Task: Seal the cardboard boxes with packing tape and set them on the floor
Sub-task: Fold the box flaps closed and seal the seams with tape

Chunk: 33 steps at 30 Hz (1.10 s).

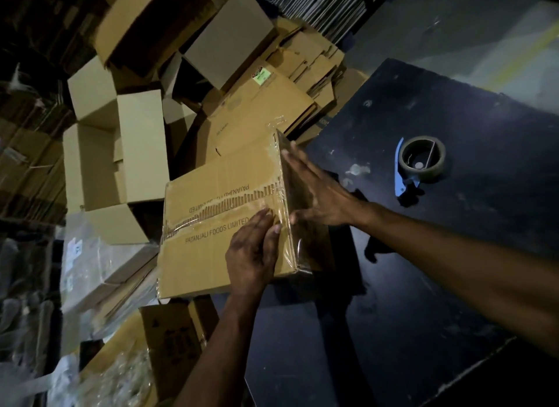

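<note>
A brown cardboard box (211, 225) printed "PATANJALI FOODS LIMITED" lies at the left edge of the dark table (423, 255), partly overhanging it. Clear tape runs along its torn centre seam and down its right side. My left hand (252, 252) lies flat on the box top, fingers straight, pressing near the seam. My right hand (317, 194) presses with straight fingers against the box's right side face. A tape dispenser (422, 164) with a blue handle and a brown roll rests on the table to the right, apart from both hands.
Several open and flattened cardboard boxes (121, 152) are piled to the left and behind. Plastic-wrapped bundles (99, 270) lie at the lower left. Another brown box (169, 346) stands under the table edge. Grey floor (453, 37) shows at the upper right.
</note>
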Available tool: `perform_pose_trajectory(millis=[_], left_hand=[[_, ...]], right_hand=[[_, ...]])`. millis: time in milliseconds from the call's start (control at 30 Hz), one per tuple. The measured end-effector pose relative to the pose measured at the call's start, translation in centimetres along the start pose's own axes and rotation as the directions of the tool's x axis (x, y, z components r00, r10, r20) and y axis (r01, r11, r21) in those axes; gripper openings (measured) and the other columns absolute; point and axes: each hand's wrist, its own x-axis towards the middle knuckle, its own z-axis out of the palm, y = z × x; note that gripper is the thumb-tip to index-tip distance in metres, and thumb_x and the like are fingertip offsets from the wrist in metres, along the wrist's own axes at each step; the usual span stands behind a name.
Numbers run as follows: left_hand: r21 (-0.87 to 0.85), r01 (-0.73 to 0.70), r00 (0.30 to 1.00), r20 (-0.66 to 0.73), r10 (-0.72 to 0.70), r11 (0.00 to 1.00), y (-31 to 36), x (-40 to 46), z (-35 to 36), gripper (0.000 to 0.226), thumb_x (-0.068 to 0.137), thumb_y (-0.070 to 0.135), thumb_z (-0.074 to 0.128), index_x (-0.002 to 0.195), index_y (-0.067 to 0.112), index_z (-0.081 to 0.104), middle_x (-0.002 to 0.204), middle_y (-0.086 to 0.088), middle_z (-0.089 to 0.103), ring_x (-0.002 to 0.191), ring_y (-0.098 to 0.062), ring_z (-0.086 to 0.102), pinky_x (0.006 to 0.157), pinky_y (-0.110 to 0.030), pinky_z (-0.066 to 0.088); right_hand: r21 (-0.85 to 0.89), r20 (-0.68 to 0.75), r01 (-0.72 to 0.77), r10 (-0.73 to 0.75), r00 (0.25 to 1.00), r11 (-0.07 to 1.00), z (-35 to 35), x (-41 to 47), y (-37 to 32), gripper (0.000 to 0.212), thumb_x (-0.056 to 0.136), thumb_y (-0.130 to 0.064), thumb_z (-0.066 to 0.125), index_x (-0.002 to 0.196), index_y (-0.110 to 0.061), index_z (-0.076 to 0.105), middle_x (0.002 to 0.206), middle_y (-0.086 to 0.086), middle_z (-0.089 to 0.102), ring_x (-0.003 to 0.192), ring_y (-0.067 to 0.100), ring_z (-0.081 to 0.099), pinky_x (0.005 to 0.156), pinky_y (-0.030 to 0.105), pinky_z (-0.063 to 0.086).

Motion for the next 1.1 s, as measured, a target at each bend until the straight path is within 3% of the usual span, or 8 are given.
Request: perform_pose_trajectory(millis=[167, 267, 333, 400, 500, 767, 933, 1100], left_hand=[[0.263, -0.072, 0.993, -0.068, 0.093, 0.962, 0.8, -0.2, 0.1, 0.017, 0.102, 0.023, 0.067, 0.106, 0.012, 0.079, 0.107, -0.001, 0.079, 0.093, -0.016, 0.075, 0.073, -0.033, 0.058], [0.231, -0.012, 0.999, -0.031, 0.019, 0.973, 1.4, -0.4, -0.6, 0.022, 0.104, 0.030, 0.063, 0.108, 0.017, 0.080, 0.109, 0.005, 0.079, 0.089, -0.011, 0.075, 0.070, -0.018, 0.048], [0.145, 0.034, 0.999, 0.023, -0.038, 0.989, 1.4, -0.9, -1.7, 0.025, 0.104, 0.034, 0.061, 0.117, 0.021, 0.078, 0.123, 0.009, 0.075, 0.102, -0.011, 0.074, 0.074, -0.021, 0.055], [-0.045, 0.076, 0.985, 0.157, -0.068, 0.996, 0.9, -1.8, -2.9, 0.034, 0.104, 0.035, 0.060, 0.135, 0.023, 0.070, 0.139, 0.008, 0.066, 0.127, -0.011, 0.065, 0.095, -0.035, 0.059], [-0.182, 0.034, 0.943, 0.330, 0.028, 0.983, 0.0, -3.1, -4.4, 0.047, 0.103, 0.037, 0.061, 0.147, 0.020, 0.058, 0.152, 0.002, 0.055, 0.147, -0.014, 0.044, 0.115, -0.049, 0.046], [0.173, -0.360, 0.915, 0.256, 0.311, 0.917, -0.7, -4.7, -2.4, 0.054, 0.099, 0.053, 0.058, 0.140, 0.018, 0.064, 0.150, -0.010, 0.054, 0.140, -0.035, 0.052, 0.105, -0.057, 0.052], [0.296, -0.366, 0.927, 0.194, 0.320, 0.882, 0.1, -4.9, -1.8, 0.057, 0.100, 0.058, 0.055, 0.134, 0.015, 0.070, 0.140, -0.016, 0.063, 0.132, -0.035, 0.059, 0.100, -0.057, 0.055], [0.309, -0.190, 0.978, 0.144, 0.152, 0.932, 1.7, -4.9, -1.5, 0.066, 0.087, 0.063, 0.067, 0.133, 0.015, 0.071, 0.133, -0.012, 0.069, 0.126, -0.034, 0.064, 0.093, -0.057, 0.059]], right_hand=[[-0.289, 0.095, 0.276, -0.259, 0.961, 0.917, 1.8, -0.5, -0.1, 0.084, 0.088, -0.078, 0.040, 0.157, -0.032, 0.033, 0.171, 0.012, 0.007, 0.157, 0.033, 0.006, 0.113, 0.066, 0.032], [-0.483, 0.262, 0.321, -0.216, 0.941, 0.814, 0.0, -0.5, 0.6, 0.088, 0.088, -0.081, 0.033, 0.162, -0.036, 0.017, 0.172, 0.007, 0.001, 0.157, 0.033, 0.006, 0.115, 0.065, 0.029], [-0.551, 0.316, 0.319, -0.162, 0.935, 0.771, -1.1, -0.8, 1.0, 0.097, 0.087, -0.080, 0.042, 0.163, -0.036, 0.002, 0.171, 0.008, -0.010, 0.157, 0.034, 0.001, 0.117, 0.066, 0.027], [-0.547, 0.306, 0.301, -0.149, 0.940, 0.781, -1.9, -1.5, 0.2, 0.099, 0.087, -0.083, 0.039, 0.162, -0.036, -0.005, 0.170, 0.009, -0.016, 0.157, 0.034, -0.005, 0.120, 0.066, 0.019], [-0.439, 0.194, 0.292, -0.227, 0.954, 0.850, -1.9, -2.1, -3.1, 0.081, 0.099, -0.071, 0.030, 0.163, -0.032, 0.001, 0.171, 0.006, -0.010, 0.158, 0.026, -0.006, 0.122, 0.063, 0.017], [-0.498, 0.305, 0.384, -0.257, 0.917, 0.777, 1.9, -5.8, -2.1, 0.071, 0.102, -0.063, 0.024, 0.164, -0.030, 0.008, 0.171, 0.006, -0.007, 0.158, 0.022, -0.005, 0.123, 0.061, 0.009], [-0.554, 0.395, 0.428, -0.227, 0.890, 0.714, -1.1, -6.0, -1.2, 0.095, 0.096, -0.038, 0.060, 0.163, -0.030, -0.008, 0.170, 0.008, -0.017, 0.158, 0.024, -0.006, 0.120, 0.064, 0.020], [-0.405, 0.359, 0.218, -0.064, 0.931, 0.888, -1.1, -8.6, -1.5, 0.115, 0.080, -0.033, 0.070, 0.162, -0.033, -0.010, 0.171, -0.002, -0.011, 0.157, 0.020, 0.006, 0.119, 0.061, 0.022]])
